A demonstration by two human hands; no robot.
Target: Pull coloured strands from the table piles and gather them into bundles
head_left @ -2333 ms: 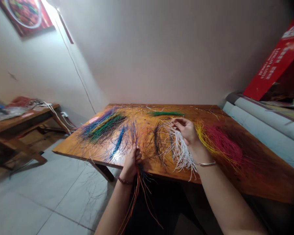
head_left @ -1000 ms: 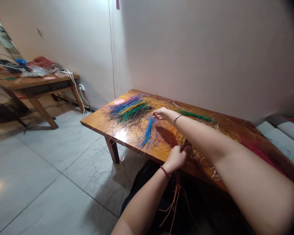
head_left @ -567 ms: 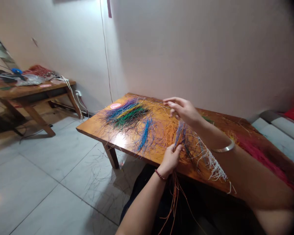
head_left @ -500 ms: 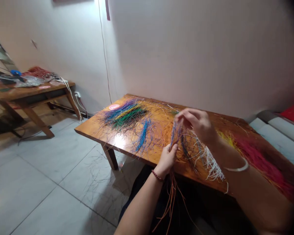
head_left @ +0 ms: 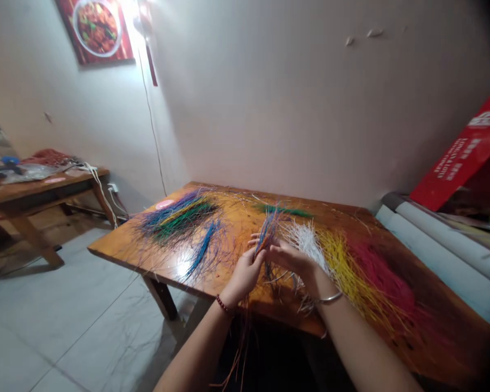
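Observation:
My left hand (head_left: pixel 245 272), with a beaded bracelet at its wrist, is closed around a thin bundle of blue, purple and orange strands (head_left: pixel 266 231). Orange ends hang below it past the table edge. My right hand (head_left: pixel 292 256), with a silver bangle, is beside the bundle; its fingers reach to the strands and look partly spread. Right of it on the wooden table (head_left: pixel 126 242) lie white strands (head_left: pixel 308 239), yellow strands (head_left: pixel 343 267) and magenta strands (head_left: pixel 386 275). To the left are a blue bunch (head_left: pixel 202 250) and a purple, yellow and green pile (head_left: pixel 182 215).
Green strands (head_left: pixel 288 210) lie near the wall. A second table (head_left: pixel 36 190) with a red heap and plastic stands at the far left. Pale rolls (head_left: pixel 445 239) and a red printed box (head_left: pixel 457 152) are at the right. White cables hang by the second table.
My right hand has come down from above the bundle to beside my left hand, and its fingers have spread. The view has tilted up and turned right, showing the picture and the red box.

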